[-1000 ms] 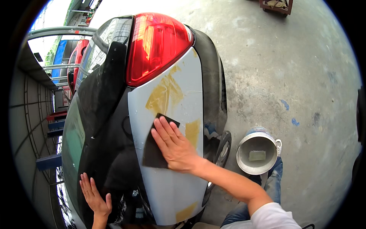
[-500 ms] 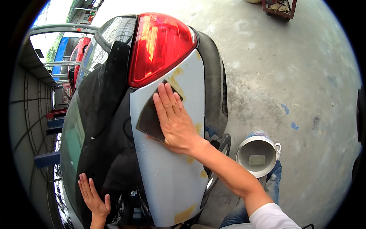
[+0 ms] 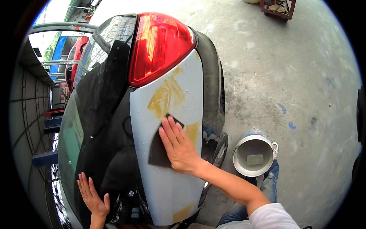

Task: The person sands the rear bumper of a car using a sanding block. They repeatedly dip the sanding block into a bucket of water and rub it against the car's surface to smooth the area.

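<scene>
While your left hand (image 3: 94,202) lies on black car body (image 3: 110,160) in head view, fingers slightly apart, your right hand (image 3: 183,150) rests flat over dark sheet (image 3: 158,152), fingers straight, nearly together, thumb hidden. Sheet lies on gray panel (image 3: 173,191), nearer left edge than right, just below large tan patch (image 3: 162,95). Smaller tan patch (image 3: 193,131) beside right edge. Red taillight (image 3: 162,49) at panel's upper edge. White bucket (image 3: 256,146) on floor (image 3: 305,95), pale block (image 3: 255,159) inside.

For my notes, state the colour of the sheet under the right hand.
The sheet is dark grey to black; the head view shows it best.
</scene>
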`<control>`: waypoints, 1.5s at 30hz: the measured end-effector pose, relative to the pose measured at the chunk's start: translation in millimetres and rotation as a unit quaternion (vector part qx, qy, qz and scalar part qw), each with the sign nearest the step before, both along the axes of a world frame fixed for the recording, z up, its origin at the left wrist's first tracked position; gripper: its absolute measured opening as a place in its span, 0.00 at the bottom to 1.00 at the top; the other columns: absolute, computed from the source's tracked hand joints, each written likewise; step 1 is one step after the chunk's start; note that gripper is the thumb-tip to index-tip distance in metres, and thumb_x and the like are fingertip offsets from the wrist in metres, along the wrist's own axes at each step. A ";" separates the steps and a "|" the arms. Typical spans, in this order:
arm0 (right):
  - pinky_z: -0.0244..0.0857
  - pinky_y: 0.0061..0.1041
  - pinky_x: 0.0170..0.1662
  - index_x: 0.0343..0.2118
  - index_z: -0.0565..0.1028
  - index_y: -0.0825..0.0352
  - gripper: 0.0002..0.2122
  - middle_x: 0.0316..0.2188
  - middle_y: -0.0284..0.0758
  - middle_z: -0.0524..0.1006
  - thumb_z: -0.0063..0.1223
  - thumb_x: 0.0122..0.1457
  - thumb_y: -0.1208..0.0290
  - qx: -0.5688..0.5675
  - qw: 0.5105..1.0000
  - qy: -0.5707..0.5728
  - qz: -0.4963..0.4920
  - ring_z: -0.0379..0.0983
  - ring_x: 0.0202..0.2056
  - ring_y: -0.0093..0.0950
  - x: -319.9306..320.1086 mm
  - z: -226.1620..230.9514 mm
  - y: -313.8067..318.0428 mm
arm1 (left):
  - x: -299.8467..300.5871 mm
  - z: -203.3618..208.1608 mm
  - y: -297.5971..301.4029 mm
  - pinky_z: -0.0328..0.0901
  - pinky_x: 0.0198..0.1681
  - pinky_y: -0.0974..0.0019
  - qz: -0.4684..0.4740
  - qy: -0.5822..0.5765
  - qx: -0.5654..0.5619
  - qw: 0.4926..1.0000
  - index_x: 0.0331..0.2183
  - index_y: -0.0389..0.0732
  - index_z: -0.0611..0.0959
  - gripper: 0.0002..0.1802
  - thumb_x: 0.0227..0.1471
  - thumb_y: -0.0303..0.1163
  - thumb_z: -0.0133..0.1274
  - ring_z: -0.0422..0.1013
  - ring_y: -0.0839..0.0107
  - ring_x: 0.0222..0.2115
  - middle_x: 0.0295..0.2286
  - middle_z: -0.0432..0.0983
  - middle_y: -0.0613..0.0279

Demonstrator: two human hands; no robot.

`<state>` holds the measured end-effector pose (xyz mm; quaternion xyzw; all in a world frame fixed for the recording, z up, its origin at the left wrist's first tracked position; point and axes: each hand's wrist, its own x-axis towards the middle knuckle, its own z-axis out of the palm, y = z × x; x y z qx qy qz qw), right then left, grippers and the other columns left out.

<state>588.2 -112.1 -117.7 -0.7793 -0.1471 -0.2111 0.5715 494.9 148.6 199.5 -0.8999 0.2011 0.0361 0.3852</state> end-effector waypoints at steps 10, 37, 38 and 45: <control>0.36 0.46 0.76 0.69 0.54 0.81 0.37 0.74 0.55 0.47 0.43 0.52 0.80 -0.016 0.999 -0.024 0.029 0.40 0.75 0.50 -6.1 -17.7 -12.0 | 1.2 -3.8 0.4 0.43 0.72 0.38 -0.006 0.002 -0.004 1.000 0.70 0.32 0.57 0.44 0.66 0.54 0.41 0.48 0.37 0.70 0.69 0.51 0.35; 0.40 0.43 0.76 0.66 0.62 0.81 0.34 0.73 0.53 0.54 0.42 0.54 0.73 -0.102 0.982 -0.124 0.097 0.45 0.75 0.45 45.7 13.2 -57.0 | -0.1 -0.9 1.6 0.43 0.72 0.38 -0.001 -0.004 -0.016 1.000 0.70 0.33 0.57 0.44 0.65 0.53 0.42 0.49 0.36 0.70 0.69 0.51 0.34; 0.40 0.43 0.76 0.66 0.62 0.81 0.34 0.73 0.53 0.54 0.43 0.54 0.72 -0.108 0.983 -0.120 0.090 0.45 0.75 0.46 39.9 -1.9 -56.6 | -0.4 0.2 3.2 0.43 0.72 0.38 -0.001 -0.003 -0.015 1.000 0.70 0.33 0.57 0.44 0.65 0.53 0.42 0.49 0.35 0.70 0.69 0.51 0.34; 0.37 0.42 0.76 0.68 0.60 0.79 0.34 0.73 0.52 0.54 0.42 0.56 0.70 -0.139 0.966 -0.185 0.112 0.46 0.75 0.44 73.9 27.1 -53.4 | -2.4 -2.4 4.1 0.43 0.72 0.38 0.000 -0.005 -0.017 1.000 0.70 0.34 0.57 0.44 0.65 0.54 0.42 0.49 0.36 0.70 0.69 0.51 0.34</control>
